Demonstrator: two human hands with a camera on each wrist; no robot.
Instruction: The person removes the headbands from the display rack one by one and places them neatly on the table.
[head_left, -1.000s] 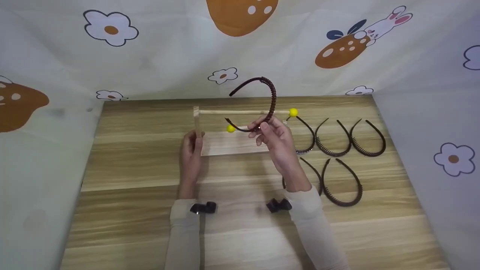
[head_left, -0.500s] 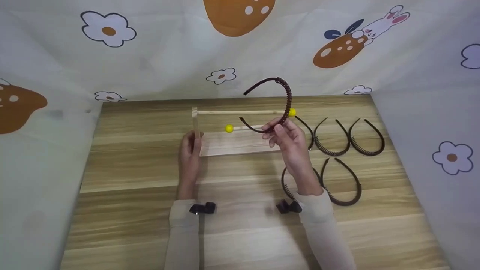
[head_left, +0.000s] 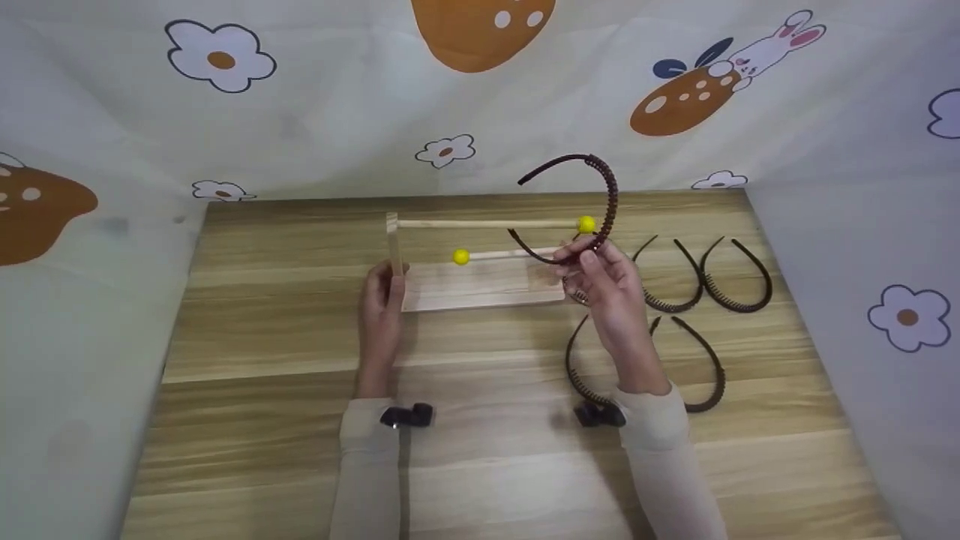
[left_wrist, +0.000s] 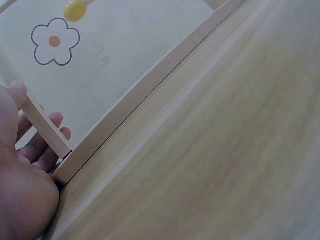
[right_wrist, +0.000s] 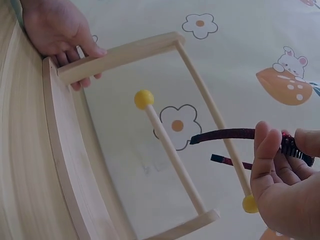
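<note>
A pale wooden stand (head_left: 480, 292) has two horizontal rods, each tipped with a yellow ball. My left hand (head_left: 381, 315) grips its left upright (right_wrist: 120, 56), thumb on one side and fingers on the other. My right hand (head_left: 619, 307) pinches a dark reddish-brown toothed headband (head_left: 613, 191) near one end of its toothed part. The headband's open ends point left. In the right wrist view, the upper rod (right_wrist: 202, 92) passes between its two legs, one in front and one behind. The ball (head_left: 586, 224) of that rod lies inside the curve.
Several similar headbands (head_left: 759, 306) lie on the wood-grain table (head_left: 262, 450) right of the stand, some partly hidden by my right hand and arm. The lower rod (head_left: 506, 255) points left, ending in a yellow ball (head_left: 461, 256). A printed cloth (head_left: 330, 97) stands behind the table.
My right hand has moved steadily right with the headband, along the upper rod to its ball end. The left hand and the stand have stayed in place.
</note>
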